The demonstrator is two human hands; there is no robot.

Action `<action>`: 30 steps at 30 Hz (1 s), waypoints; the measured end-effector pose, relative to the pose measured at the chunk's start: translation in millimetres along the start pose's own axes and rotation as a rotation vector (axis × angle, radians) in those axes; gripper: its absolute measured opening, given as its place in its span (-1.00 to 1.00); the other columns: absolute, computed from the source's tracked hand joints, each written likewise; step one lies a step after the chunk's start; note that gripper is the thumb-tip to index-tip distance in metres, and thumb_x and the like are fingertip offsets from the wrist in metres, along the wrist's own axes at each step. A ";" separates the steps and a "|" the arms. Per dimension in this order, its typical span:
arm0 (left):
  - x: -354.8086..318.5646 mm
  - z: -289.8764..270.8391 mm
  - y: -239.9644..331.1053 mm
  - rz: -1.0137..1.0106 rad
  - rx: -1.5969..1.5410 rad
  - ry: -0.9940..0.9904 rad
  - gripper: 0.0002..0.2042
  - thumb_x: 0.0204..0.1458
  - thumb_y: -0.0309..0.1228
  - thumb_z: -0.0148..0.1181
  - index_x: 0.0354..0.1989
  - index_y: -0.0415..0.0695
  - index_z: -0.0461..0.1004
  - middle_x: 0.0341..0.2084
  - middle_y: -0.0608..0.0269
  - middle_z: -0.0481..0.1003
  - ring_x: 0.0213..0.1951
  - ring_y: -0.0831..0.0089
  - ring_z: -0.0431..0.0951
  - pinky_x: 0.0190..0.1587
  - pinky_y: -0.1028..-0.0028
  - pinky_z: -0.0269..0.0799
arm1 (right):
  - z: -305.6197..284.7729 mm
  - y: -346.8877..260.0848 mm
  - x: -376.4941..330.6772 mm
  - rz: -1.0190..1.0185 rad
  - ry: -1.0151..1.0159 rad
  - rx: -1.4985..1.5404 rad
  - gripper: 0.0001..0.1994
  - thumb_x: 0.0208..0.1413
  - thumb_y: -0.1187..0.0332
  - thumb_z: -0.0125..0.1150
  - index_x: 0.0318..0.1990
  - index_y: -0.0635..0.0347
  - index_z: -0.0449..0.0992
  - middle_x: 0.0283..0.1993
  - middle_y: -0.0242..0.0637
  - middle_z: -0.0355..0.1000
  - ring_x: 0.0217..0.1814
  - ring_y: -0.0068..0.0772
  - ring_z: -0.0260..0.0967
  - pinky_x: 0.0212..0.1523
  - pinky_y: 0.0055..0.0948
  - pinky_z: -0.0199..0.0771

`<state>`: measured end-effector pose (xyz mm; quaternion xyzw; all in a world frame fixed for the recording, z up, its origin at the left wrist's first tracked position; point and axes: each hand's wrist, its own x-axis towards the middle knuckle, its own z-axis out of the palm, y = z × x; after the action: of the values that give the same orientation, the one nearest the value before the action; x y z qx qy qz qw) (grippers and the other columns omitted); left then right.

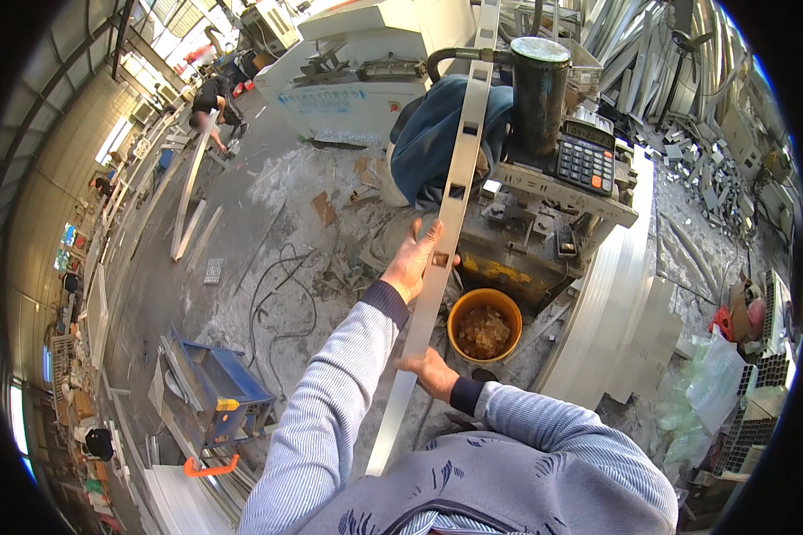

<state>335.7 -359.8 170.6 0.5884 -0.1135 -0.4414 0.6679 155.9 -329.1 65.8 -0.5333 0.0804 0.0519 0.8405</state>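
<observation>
A long pale metal bar [432, 299] with a row of square holes slants from the top of the view down to my waist. My left hand [407, 263] is closed around its middle, thumb along the near face and a fingertip showing past the right edge. Lower down, my right hand [434, 373] grips the same bar from the right; some of its fingers are hidden. Just right of the bar stands a small press machine [526, 223] with a dark upright cylinder [539, 107]. A calculator [585, 160] rests on the machine, and a blue cloth [428, 143] lies behind the bar.
A yellow bucket [486, 295] with brownish contents stands below the machine. Pale profiles [598, 330] lie at right, with metal scrap [696, 160] beyond. A blue metal frame [227, 383] and black cable [285, 334] are at left. Another person [216, 102] bends over far left.
</observation>
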 end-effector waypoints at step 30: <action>-166.4 -36.6 -132.2 0.331 1.011 0.414 -0.38 -0.05 -0.15 0.43 0.06 -0.32 0.34 -0.20 -0.25 0.56 -0.13 -0.11 0.60 -0.10 0.15 0.51 | 45.9 137.4 -21.8 -0.800 -0.514 -0.952 -0.46 0.11 0.23 0.32 0.21 0.29 0.38 0.17 -0.25 0.43 0.17 -0.33 0.41 0.09 -0.30 0.47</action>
<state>202.7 -203.5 104.3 0.8833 -0.2681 -0.0973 0.3721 114.3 -229.1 -32.8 -0.8052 -0.3577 -0.1086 0.4603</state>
